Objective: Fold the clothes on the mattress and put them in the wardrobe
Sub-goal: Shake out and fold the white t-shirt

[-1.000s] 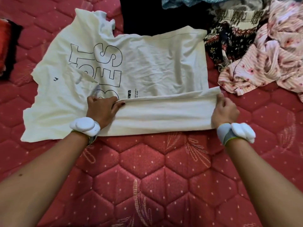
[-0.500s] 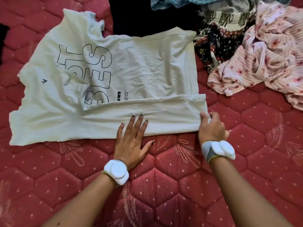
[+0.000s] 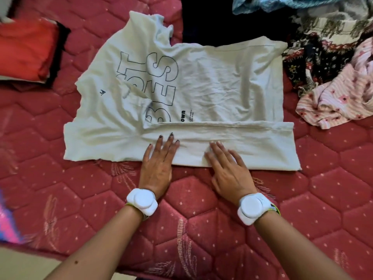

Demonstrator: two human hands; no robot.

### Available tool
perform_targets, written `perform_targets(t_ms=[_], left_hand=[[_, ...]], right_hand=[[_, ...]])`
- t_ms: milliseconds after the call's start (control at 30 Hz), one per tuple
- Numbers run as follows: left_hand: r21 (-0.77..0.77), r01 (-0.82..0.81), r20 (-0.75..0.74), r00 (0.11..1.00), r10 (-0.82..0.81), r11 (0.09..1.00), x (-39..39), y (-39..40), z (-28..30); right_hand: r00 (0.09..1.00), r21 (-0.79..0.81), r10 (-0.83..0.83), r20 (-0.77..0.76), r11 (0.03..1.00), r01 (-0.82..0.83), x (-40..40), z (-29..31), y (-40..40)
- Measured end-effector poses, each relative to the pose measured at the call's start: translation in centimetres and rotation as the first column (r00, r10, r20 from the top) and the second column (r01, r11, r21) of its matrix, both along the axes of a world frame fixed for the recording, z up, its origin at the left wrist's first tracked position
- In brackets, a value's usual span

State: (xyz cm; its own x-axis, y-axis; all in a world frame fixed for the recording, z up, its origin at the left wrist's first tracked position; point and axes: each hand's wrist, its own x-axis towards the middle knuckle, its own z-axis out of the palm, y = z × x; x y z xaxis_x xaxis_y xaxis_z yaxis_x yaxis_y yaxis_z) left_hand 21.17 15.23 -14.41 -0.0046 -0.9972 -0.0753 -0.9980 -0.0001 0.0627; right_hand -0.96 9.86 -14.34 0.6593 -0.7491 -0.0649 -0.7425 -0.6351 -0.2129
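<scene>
On the red mattress (image 3: 201, 209) our right hand (image 3: 228, 168) has let go of the hem corner and now lies flat, like our left hand (image 3: 159, 162), on the white T-shirt (image 3: 212, 81), so its first fold seems set.

Setting: a home bedroom. You are looking down on a red quilted mattress (image 3: 201, 209) with hexagon stitching, used as the work surface. On it you have household laundry: a white printed T-shirt (image 3: 212, 81), a loose heap of patterned clothes (image 3: 333, 67), and folded red fabric (image 3: 26, 49) at your left
</scene>
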Motion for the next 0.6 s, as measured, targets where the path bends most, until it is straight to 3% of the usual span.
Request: perform_targets(t_ms=[433,600], left_hand=[[0.028,-0.38,0.142,0.917,0.372,0.925,18.3,4.7,0.5],[0.016,-0.275,0.144,0.952,0.27,0.961,24.0,6.0,1.0]], right_hand=[[0.961,0.007,0.275,-0.012,0.961,-0.275,14.4,-0.1,-0.5],[0.914,0.067,0.389,0.115,0.915,-0.397,15.4,-0.4,-0.1]])
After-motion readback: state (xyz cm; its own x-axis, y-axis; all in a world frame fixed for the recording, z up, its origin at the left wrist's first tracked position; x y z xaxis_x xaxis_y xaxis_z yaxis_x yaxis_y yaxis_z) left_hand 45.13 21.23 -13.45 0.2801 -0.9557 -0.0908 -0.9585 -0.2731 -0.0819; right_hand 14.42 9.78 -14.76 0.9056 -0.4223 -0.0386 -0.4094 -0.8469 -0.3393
